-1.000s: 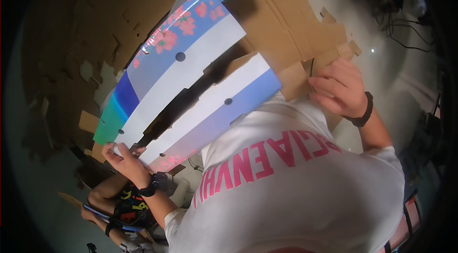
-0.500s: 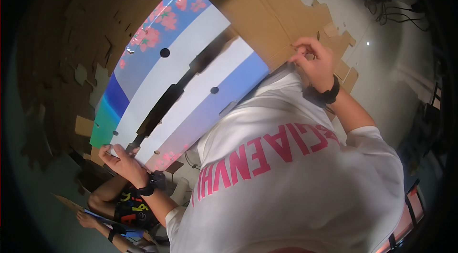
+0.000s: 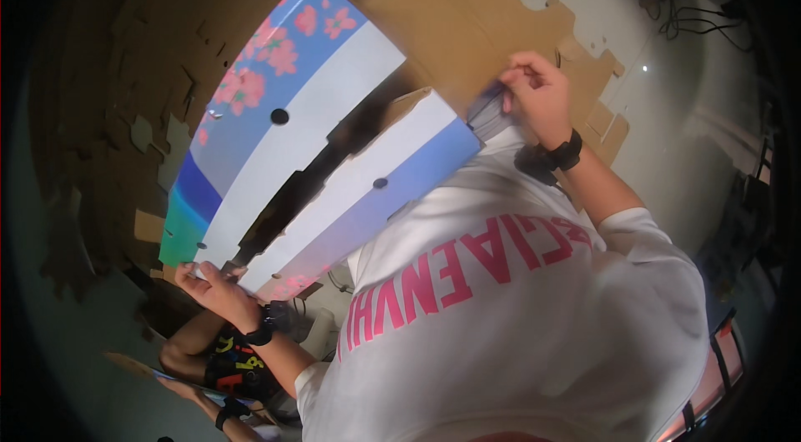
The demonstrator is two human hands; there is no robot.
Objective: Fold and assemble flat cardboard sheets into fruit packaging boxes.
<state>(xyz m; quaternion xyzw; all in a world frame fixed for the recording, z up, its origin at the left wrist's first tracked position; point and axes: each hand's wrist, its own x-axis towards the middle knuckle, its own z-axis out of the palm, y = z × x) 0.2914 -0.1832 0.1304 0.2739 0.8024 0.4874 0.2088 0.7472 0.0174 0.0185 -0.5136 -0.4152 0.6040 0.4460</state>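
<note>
A printed cardboard box (image 3: 321,50) lies slantwise across my front, partly over my shirt. It has pink blossoms on blue, a green and dark blue corner, white bands and round holes. Its two long panels stand apart, leaving a dark, jagged-edged gap between them. At the box's lower-left end, my left hand (image 3: 219,292) is closed around the edge. My right hand (image 3: 538,96), beside the right corner of the box, pinches a blurred greyish-purple flap (image 3: 491,113). Whether that flap joins the box cannot be made out.
Large brown cardboard sheets (image 3: 455,4) with cut edges lie beyond the box. Black cables (image 3: 692,25) rest on the pale floor at far right. At lower left, another person's hand (image 3: 179,388) holds a cardboard piece (image 3: 129,363).
My right hand has moved slightly up with the flap, and more of the flap shows. The far end of the box has tilted a little. My left hand keeps its grip.
</note>
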